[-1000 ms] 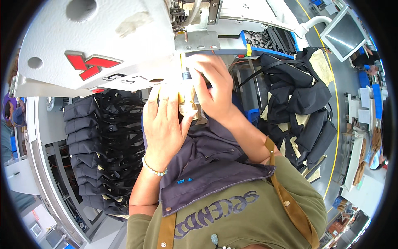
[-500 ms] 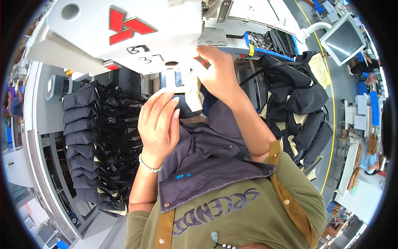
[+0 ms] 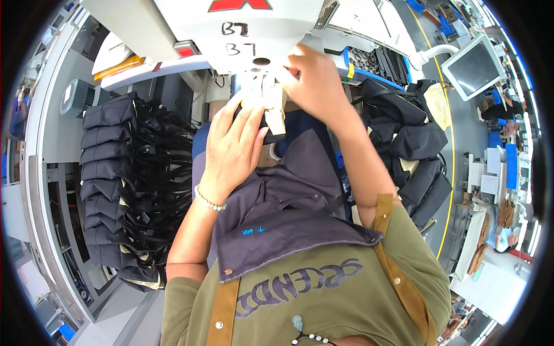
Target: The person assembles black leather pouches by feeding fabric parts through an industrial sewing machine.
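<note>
A black fabric piece with a cream layer (image 3: 277,120) lies under the head of a white industrial sewing machine (image 3: 283,23). My left hand (image 3: 234,138) rests on its near left part, fingers stretched out and lying flat. On the far right side, my right hand (image 3: 317,86) is bent beside the machine head, its fingers curled together. Glare and the machine hide those fingertips, so what they pinch cannot be made out. The needle area is washed out by bright light.
Folded black fabric pieces with straps (image 3: 107,184) hang in a row at left. More black and cream pieces (image 3: 412,138) are heaped at right. A blue-edged tray of small dark parts (image 3: 375,63) sits behind, near a screen on an arm (image 3: 473,63).
The view has shifted, so the machine head appears higher and further right. My left hand has moved further onto the fabric. My right hand stays beside the machine head, its fingers more curled.
</note>
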